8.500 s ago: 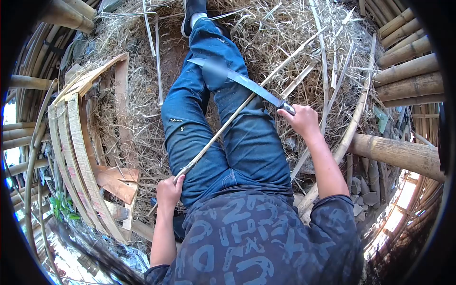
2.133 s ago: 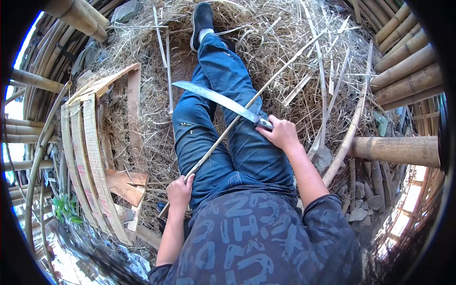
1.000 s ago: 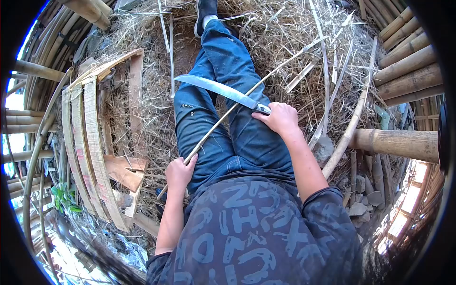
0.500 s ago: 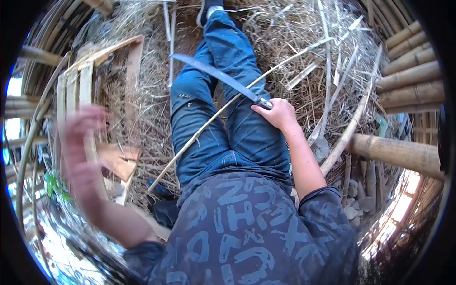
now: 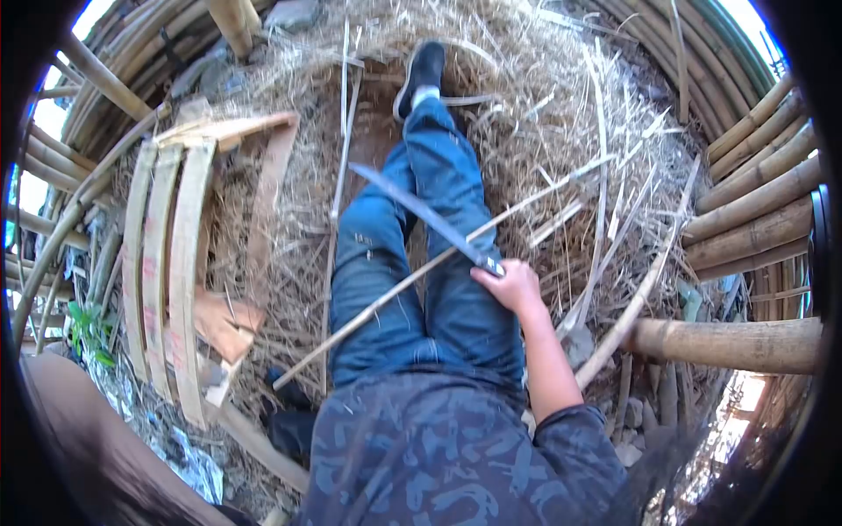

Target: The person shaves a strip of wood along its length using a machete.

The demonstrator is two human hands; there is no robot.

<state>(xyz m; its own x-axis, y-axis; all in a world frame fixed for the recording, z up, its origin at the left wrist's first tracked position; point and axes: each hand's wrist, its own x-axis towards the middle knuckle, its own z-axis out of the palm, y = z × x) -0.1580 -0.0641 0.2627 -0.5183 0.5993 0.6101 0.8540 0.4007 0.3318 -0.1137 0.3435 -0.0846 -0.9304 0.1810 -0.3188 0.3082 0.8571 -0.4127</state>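
My right hand (image 5: 512,285) is closed round the dark handle of a long knife (image 5: 423,213) and rests by my right thigh. The blade points up and left across my legs. Under the knife a thin bamboo stick (image 5: 377,305) lies slantwise over both thighs, with nothing gripping its lower end. Only a blurred forearm of my left arm (image 5: 96,430) shows at the lower left edge; the left hand itself is out of the frame.
A slatted wooden frame (image 5: 182,263) lies on the straw at the left. A thick bamboo pole (image 5: 728,344) juts in from the right, near a curved pole (image 5: 633,317). Stacked bamboo (image 5: 759,206) forms the right wall. Loose strips lie among the straw.
My left hand has let go of the stick, risen leftward and gone out of view. The stick stays on my thighs. My right hand keeps its hold on the knife. The view has shifted.
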